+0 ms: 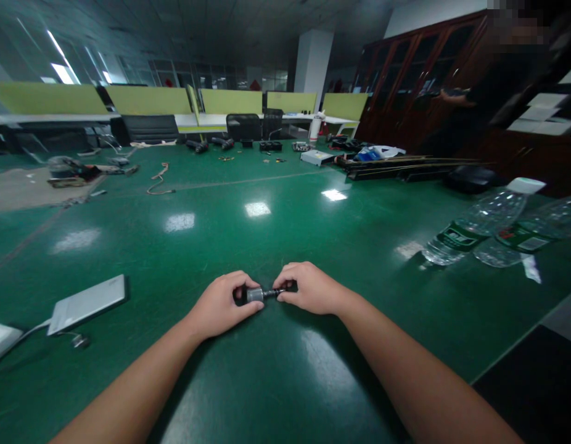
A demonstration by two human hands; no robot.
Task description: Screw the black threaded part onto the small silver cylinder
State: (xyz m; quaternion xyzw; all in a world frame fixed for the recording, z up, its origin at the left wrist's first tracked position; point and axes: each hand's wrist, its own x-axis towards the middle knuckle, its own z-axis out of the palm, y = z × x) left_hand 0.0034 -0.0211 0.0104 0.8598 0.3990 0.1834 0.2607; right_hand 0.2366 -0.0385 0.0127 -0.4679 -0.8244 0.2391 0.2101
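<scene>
My left hand is closed around a short silver-grey metal cylinder, thumb in front and fingers behind. From the cylinder's right end a thin dark rod sticks out, ridged like a screw thread. My right hand pinches the far end of that rod between thumb and fingertips. The two parts lie in one line, low over the glossy green table or touching it; I cannot tell which. The rod's right tip is mostly hidden by my right fingers.
To the left lies a flat silver box with a white cable, and a small metal piece nearby. Two water bottles stand at the right. Tools, a cord and dark rails lie farther back. A blurred person stands at the right.
</scene>
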